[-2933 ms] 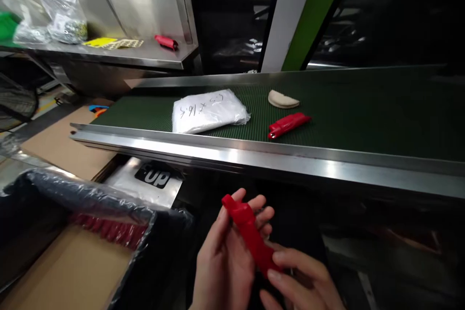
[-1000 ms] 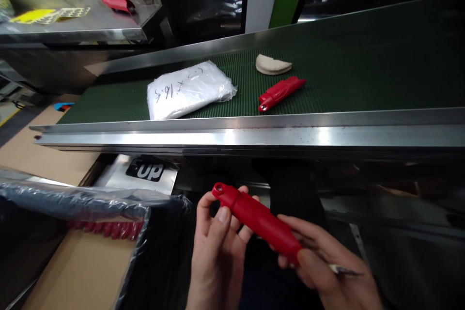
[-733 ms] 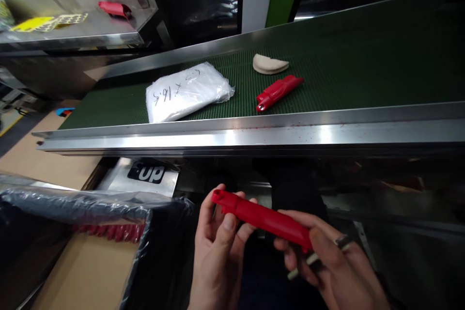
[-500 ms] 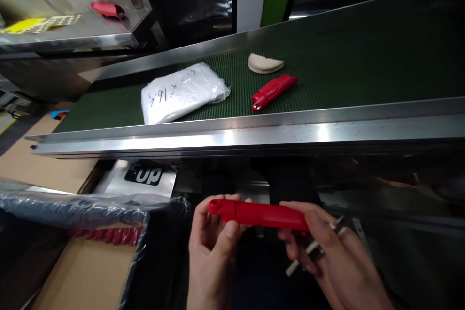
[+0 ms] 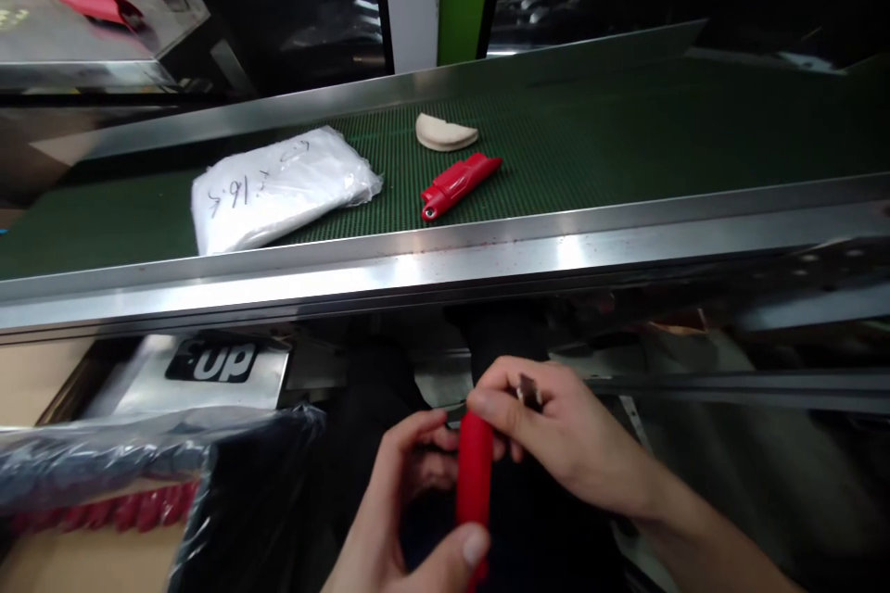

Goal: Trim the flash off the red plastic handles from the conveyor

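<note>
Below the conveyor's edge I hold a long red plastic part point(image 5: 474, 473), turned end-on so that it runs away from me. My left hand point(image 5: 403, 500) is closed around its near end, thumb on the right side and fingers on the left. With thumb and fingertips, my right hand point(image 5: 563, 431) pinches the far end. A slim tool point(image 5: 528, 392) is tucked in that hand; only a short dark end shows between the fingers. On the green belt point(image 5: 591, 139) lies a similar red part point(image 5: 459, 187), beside a cream half-round pad point(image 5: 445, 133).
A white plastic-wrapped pack point(image 5: 278, 190) with handwriting lies on the belt. The metal rail point(image 5: 570, 250) runs between belt and hands. At lower left stands a box lined with dark plastic point(image 5: 243, 482), with red parts point(image 5: 132, 510) inside. Another red piece point(image 5: 97, 5) rests on the machine ledge.
The red part has turned from lying crosswise to pointing away from me. My right hand has moved left and up to its far end. The view has shifted to the right.
</note>
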`<state>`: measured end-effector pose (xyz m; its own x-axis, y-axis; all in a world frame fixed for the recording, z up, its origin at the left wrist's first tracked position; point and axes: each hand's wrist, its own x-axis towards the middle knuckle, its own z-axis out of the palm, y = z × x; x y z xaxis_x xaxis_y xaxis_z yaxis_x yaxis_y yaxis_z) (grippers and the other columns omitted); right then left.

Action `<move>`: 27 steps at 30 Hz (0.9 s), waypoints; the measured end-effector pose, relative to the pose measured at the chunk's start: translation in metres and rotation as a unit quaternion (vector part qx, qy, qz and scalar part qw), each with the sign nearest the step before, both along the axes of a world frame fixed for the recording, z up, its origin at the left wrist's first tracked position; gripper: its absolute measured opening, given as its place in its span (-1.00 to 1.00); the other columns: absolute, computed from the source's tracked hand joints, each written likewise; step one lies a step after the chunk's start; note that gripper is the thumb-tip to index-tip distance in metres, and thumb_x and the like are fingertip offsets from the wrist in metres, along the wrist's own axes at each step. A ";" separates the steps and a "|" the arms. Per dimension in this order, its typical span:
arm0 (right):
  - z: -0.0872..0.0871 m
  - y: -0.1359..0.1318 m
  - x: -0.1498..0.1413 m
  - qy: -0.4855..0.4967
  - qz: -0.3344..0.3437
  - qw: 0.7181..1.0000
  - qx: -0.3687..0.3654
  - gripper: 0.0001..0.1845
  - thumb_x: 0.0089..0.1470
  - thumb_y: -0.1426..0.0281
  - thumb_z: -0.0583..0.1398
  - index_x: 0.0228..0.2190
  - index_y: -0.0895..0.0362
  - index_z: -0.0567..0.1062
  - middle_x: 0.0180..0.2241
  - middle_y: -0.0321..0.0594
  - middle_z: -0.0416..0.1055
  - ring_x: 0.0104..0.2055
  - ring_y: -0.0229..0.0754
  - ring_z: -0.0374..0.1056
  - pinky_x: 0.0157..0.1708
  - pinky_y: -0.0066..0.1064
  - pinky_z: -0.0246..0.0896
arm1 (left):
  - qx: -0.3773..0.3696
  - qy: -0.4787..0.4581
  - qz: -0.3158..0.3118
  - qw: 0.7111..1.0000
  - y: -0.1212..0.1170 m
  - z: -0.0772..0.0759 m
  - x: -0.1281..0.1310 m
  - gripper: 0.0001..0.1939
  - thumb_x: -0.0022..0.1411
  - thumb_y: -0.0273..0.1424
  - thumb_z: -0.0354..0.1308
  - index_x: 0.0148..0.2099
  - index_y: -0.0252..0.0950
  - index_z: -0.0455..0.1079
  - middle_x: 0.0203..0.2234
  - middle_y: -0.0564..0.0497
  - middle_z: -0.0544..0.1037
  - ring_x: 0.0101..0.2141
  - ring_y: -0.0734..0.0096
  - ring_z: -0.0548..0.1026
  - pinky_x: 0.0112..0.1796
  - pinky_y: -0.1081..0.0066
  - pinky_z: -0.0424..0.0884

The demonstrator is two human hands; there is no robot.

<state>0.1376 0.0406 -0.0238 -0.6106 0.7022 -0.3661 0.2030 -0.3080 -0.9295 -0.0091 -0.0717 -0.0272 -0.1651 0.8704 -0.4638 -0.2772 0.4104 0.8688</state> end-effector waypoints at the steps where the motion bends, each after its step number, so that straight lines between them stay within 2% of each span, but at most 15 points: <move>1: 0.002 0.000 -0.001 -0.008 0.042 0.999 0.001 -0.71 0.20 0.18 0.17 -0.41 0.14 0.46 -0.56 -0.37 0.40 -0.54 -0.38 0.30 -0.53 -0.56 0.17 | -0.002 -0.019 -0.008 1.000 0.002 0.002 0.002 -0.45 0.08 -0.29 0.37 0.11 -0.16 0.33 -0.13 -0.11 0.50 -0.19 0.20 0.50 -0.11 0.33 0.43; 3: 0.004 0.001 -0.003 -0.027 0.080 0.996 0.011 -0.71 0.24 0.17 0.11 -0.36 0.11 0.43 -0.54 -0.39 0.40 -0.56 -0.38 0.29 -0.56 -0.56 0.15 | -0.027 -0.043 -0.010 0.999 0.006 0.005 0.006 -0.51 0.15 -0.27 0.32 0.11 -0.18 0.32 -0.28 -0.08 0.52 -0.35 0.29 0.50 -0.32 0.42 0.46; 5: 0.006 0.002 -0.003 -0.055 0.048 0.995 0.064 -0.75 0.24 0.15 0.12 -0.27 0.07 0.40 -0.46 -0.39 0.41 -0.50 -0.37 0.33 -0.53 -0.56 0.19 | -0.053 -0.041 0.005 0.998 0.010 0.009 0.008 -0.62 0.19 -0.24 0.28 0.02 -0.22 0.35 -0.53 0.01 0.45 -0.54 0.43 0.40 -0.53 0.54 0.33; 6: 0.006 0.003 -0.002 -0.074 0.028 0.991 0.112 -0.77 0.22 0.16 0.14 -0.19 0.04 0.39 -0.39 -0.37 0.43 -0.42 -0.35 0.37 -0.46 -0.55 0.24 | -0.054 -0.037 0.020 0.998 0.011 0.010 0.009 -0.67 0.20 -0.24 0.27 -0.03 -0.24 0.37 -0.58 0.05 0.42 -0.60 0.50 0.33 -0.58 0.57 0.25; 7: 0.007 0.005 0.000 -0.092 0.016 0.982 0.165 -0.76 0.22 0.18 0.15 -0.13 0.01 0.37 -0.31 -0.35 0.43 -0.32 -0.33 0.39 -0.38 -0.55 0.29 | -0.048 -0.034 0.037 0.998 0.011 0.011 0.009 -0.71 0.21 -0.25 0.26 -0.08 -0.25 0.39 -0.57 0.04 0.42 -0.64 0.56 0.29 -0.60 0.59 0.20; 9: 0.009 0.006 0.004 -0.110 0.024 0.959 0.261 -0.78 0.24 0.27 0.13 -0.07 -0.05 0.38 -0.18 -0.32 0.42 -0.17 -0.31 0.40 -0.24 -0.54 0.33 | -0.022 -0.035 0.077 0.996 0.010 0.013 0.010 -0.74 0.19 -0.27 0.28 -0.12 -0.27 0.41 -0.39 -0.04 0.50 -0.63 0.63 0.28 -0.61 0.60 0.18; 11: 0.012 0.005 0.007 -0.091 0.053 0.931 0.348 -0.77 0.26 0.39 0.10 -0.07 -0.06 0.41 -0.13 -0.32 0.41 -0.12 -0.32 0.39 -0.17 -0.54 0.33 | -0.013 -0.048 0.110 0.993 0.009 0.013 0.011 -0.72 0.16 -0.28 0.30 -0.12 -0.27 0.41 -0.28 -0.06 0.50 -0.62 0.65 0.28 -0.62 0.61 0.17; 14: 0.016 -0.001 0.008 -0.060 0.072 0.865 0.492 -0.63 0.21 0.58 0.09 0.02 0.07 0.40 -0.11 -0.23 0.40 -0.10 -0.32 0.36 -0.11 -0.53 0.33 | -0.025 -0.078 0.124 0.989 0.007 0.012 0.011 -0.66 0.16 -0.21 0.30 -0.09 -0.27 0.39 -0.53 0.06 0.40 -0.63 0.62 0.23 -0.63 0.63 0.13; 16: 0.017 -0.005 0.007 -0.066 0.080 0.820 0.563 -0.59 0.18 0.65 0.09 0.05 0.20 0.39 -0.10 -0.14 0.40 -0.09 -0.29 0.34 -0.11 -0.49 0.33 | -0.036 -0.116 0.114 0.986 0.006 0.012 0.010 -0.65 0.23 -0.13 0.21 -0.09 -0.28 0.37 -0.61 0.09 0.33 -0.65 0.61 0.19 -0.64 0.63 0.09; 18: 0.017 -0.008 0.006 -0.073 0.092 0.796 0.594 -0.60 0.15 0.68 0.10 0.03 0.27 0.40 -0.11 -0.08 0.39 -0.09 -0.23 0.32 -0.11 -0.40 0.33 | -0.043 -0.155 0.106 0.981 0.007 0.013 0.007 -0.64 0.31 -0.10 0.05 -0.09 -0.31 0.36 -0.61 0.05 0.35 -0.66 0.60 0.18 -0.63 0.61 0.10; 21: 0.015 -0.009 0.006 -0.072 0.103 0.787 0.604 -0.56 0.12 0.70 0.11 0.04 0.30 0.39 -0.08 -0.01 0.37 -0.09 -0.15 0.31 -0.13 -0.26 0.32 | -0.048 -0.188 0.101 0.976 0.008 0.015 0.004 -0.64 0.36 -0.14 -0.08 -0.10 -0.32 0.35 -0.61 0.02 0.36 -0.67 0.57 0.19 -0.62 0.58 0.14; 27: 0.015 -0.009 0.005 -0.064 0.105 0.782 0.611 -0.54 0.12 0.70 0.10 0.06 0.29 0.38 -0.07 -0.01 0.38 -0.10 -0.13 0.30 -0.18 -0.24 0.29 | -0.043 -0.215 0.103 0.970 0.007 0.017 0.004 -0.66 0.33 -0.13 -0.02 -0.07 -0.30 0.31 -0.63 0.03 0.37 -0.69 0.56 0.19 -0.63 0.59 0.12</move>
<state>0.1429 0.0319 -0.0090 -0.7731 0.4643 0.4321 0.2456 0.8473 -0.4709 -0.0055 -0.0644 -0.0105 -0.1068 0.7945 -0.5978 -0.6907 0.3732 0.6194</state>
